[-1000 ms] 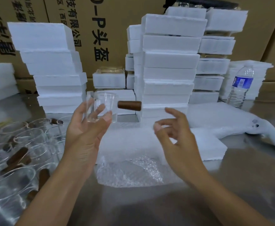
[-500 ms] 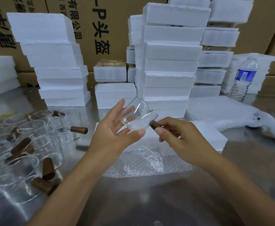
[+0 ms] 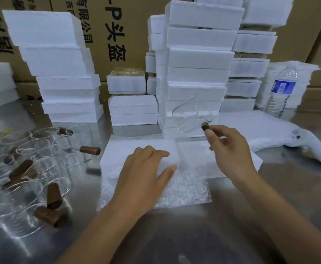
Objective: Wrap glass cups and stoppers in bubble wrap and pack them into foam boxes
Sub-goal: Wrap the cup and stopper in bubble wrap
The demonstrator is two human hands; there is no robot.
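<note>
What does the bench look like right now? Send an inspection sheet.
Surface: grey metal table, reflective.
Job's things: clear glass cup with brown cylindrical stopper, held aloft; clear bubble wrap sheet over flat white foam slab.
Clutter: loose glass cups and brown stoppers left; plastic water bottle right.
Grippers: left hand lies flat on wrap and slab; right hand pinches the stopper.
Cables: nothing seen.
Surroundings: stacked white foam boxes, brown cardboard cartons.

One left hand (image 3: 144, 172), one right hand (image 3: 230, 149), one water bottle (image 3: 280, 92), one glass cup (image 3: 188, 119) aloft, one pinched stopper (image 3: 205, 127).

Left hand (image 3: 144, 168) flat, palm down; right hand (image 3: 230, 149) raised, fingers (image 3: 211, 135) pinching stopper (image 3: 205, 128).
</note>
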